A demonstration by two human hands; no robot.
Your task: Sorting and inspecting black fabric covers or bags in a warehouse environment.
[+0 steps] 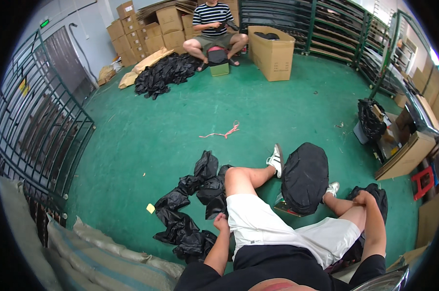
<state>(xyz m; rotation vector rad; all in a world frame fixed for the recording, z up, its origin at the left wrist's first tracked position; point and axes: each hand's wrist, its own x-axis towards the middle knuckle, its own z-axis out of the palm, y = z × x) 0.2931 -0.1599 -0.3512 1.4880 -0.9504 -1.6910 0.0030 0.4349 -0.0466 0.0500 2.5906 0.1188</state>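
My left hand [221, 222], fingers curled, hangs beside my left thigh, next to a heap of crumpled black plastic bags [178, 227] on the floor. Whatever it may hold is too small to make out. At my right knee is my right hand [362, 198], its fingers bent in. It lies close to a black bundle [380, 202] by that leg, and I cannot make out anything in its grasp. Between my lower legs stands a rounded, black-covered piece [305, 179], upright on a low box [283, 206], with neither hand on it.
Across the green floor a person [213, 24] sits handling a dark item, between a black heap [167, 72] and a large carton [273, 56]. Pink string [224, 133] lies midway. Woven sacks [103, 252] and a green rack [40, 121] stand left; cardboard [406, 155] and a red stool [423, 183] right.
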